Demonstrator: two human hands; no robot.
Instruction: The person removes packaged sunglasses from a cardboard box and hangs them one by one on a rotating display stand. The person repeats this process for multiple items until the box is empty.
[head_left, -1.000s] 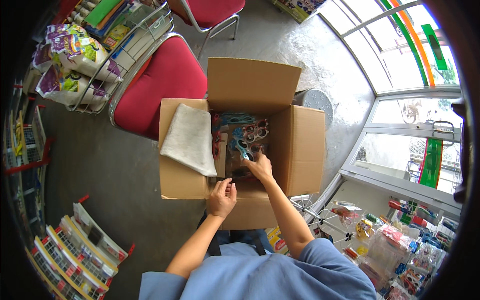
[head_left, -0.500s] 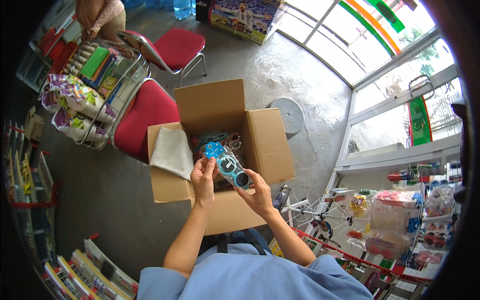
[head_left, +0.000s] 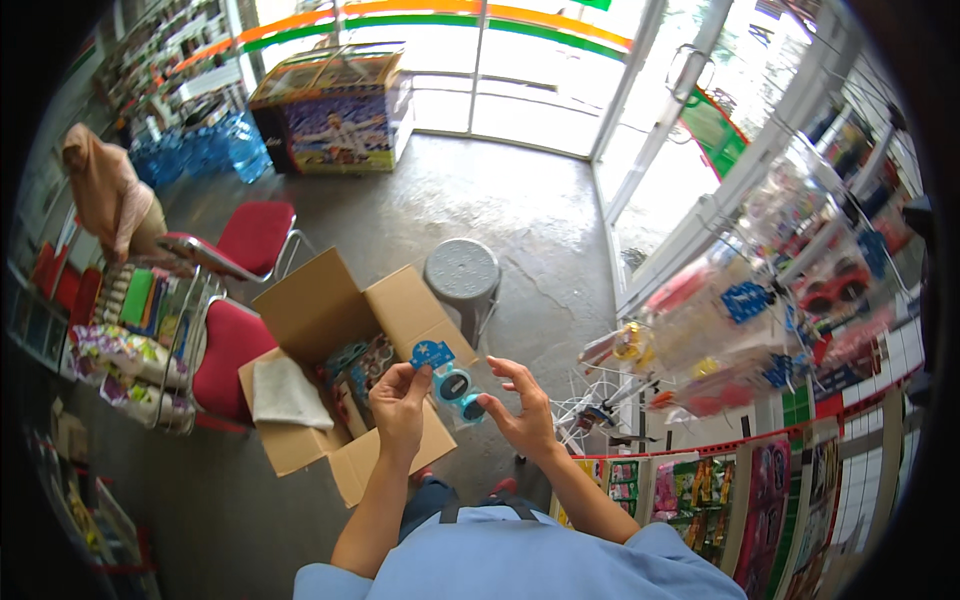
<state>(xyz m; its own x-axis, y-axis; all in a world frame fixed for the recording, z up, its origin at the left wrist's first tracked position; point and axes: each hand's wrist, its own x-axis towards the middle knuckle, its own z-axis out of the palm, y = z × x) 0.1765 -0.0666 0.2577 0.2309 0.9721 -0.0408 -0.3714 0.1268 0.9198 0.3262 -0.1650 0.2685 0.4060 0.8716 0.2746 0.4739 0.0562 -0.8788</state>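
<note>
On my head view, the left grip (head_left: 399, 405) pinches the blue card (head_left: 432, 354) of the sunglasses (head_left: 454, 386), held up near the right side of the box (head_left: 315, 298). The right grip (head_left: 528, 420) is loose — fingers spread, thumb by the lower lens (head_left: 472, 408); I can't tell whether it touches. A white cloth (head_left: 288, 393) lies on the left flap (head_left: 285, 452).

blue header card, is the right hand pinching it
No, the left hand pinches the blue header card between thumb and fingers.

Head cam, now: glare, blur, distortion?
Head view: daylight washes out the glass front; head view: hanging packs at right smeared by blur; head view: green stripe arcs, likely fisheye; head view: sunglasses fairly clear.
</note>
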